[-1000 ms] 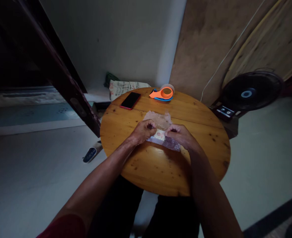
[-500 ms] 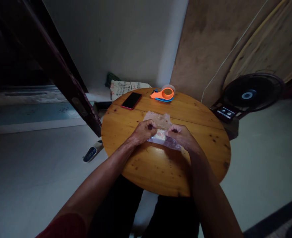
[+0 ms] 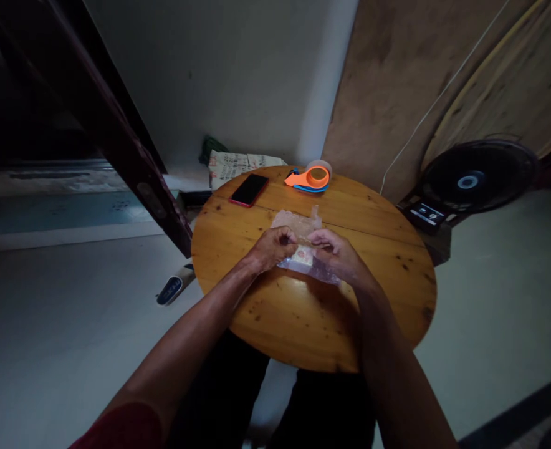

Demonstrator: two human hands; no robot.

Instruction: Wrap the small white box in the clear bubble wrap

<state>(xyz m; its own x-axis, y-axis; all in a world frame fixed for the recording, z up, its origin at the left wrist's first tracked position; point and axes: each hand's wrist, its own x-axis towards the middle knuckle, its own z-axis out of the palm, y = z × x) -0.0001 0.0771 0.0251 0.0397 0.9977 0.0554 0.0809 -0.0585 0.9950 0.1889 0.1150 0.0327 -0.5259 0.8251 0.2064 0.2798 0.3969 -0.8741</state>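
A sheet of clear bubble wrap (image 3: 290, 221) lies on the round wooden table, around a small pale flat packet (image 3: 302, 255) with a reddish mark. My left hand (image 3: 274, 247) is closed in a pinch on the wrap, at the packet's left side. From the right, my right hand (image 3: 338, 254) reaches over the wrap with bent fingers, its fingertips at the wrap's folded edge just above the packet. A narrow clear strip stands up at the wrap's far right corner. The fingers partly cover the packet.
On the table (image 3: 378, 299), a phone (image 3: 250, 189) lies at the back left and an orange and blue tape dispenser (image 3: 309, 179) at the back. A black fan (image 3: 469, 181) stands to the right. A printed sack (image 3: 238, 163) is behind the table.
My right hand has shifted slightly left and up along the wrap's edge. A clear strip now sticks up at the far corner. My left hand stays in place.
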